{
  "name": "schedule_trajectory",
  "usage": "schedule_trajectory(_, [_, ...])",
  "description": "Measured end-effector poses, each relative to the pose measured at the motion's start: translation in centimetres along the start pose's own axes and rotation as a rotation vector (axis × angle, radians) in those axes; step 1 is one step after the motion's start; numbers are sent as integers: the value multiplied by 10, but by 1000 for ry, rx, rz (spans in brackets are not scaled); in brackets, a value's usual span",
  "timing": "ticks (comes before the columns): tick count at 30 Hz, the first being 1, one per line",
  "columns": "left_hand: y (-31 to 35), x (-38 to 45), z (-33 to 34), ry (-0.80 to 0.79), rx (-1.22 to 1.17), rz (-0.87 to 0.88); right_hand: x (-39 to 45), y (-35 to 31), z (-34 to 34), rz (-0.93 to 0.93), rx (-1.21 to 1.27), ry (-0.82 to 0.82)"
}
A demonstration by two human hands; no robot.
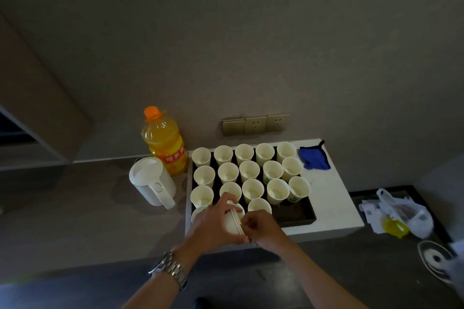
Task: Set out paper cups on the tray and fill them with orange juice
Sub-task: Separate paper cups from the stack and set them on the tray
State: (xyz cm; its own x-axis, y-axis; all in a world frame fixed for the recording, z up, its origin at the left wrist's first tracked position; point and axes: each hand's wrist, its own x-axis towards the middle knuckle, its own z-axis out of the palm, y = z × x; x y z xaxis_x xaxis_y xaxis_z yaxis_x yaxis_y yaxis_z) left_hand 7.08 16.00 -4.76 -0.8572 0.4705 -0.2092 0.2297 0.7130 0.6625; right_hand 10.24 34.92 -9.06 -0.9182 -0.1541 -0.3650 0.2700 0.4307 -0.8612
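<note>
Several white paper cups (pixel 249 170) stand upright in rows on a dark tray (pixel 300 214), which lies on a white board (pixel 331 198). All the cups look empty of juice. My left hand (pixel 213 224) grips a short stack of nested cups (pixel 233 221) lying on its side over the tray's near left part. My right hand (pixel 261 227) pinches the rim end of that stack. An orange juice bottle (pixel 164 143) with an orange cap stands capped behind the tray's left corner.
A white electric kettle (pixel 153 180) stands left of the tray. A blue cloth (pixel 313 157) lies at the board's far right corner. Wall sockets (pixel 256 124) sit behind. A plastic bag (pixel 401 213) with a yellow item lies at right.
</note>
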Motion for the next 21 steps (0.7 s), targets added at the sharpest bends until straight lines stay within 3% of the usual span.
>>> schedule_trajectory(7, [-3,-7,5,43,-25,-64,7,0,-4,68,208,40])
schedule_trajectory(21, [-2,-14,10,31,-72,-39,8,2,-5,116,107,16])
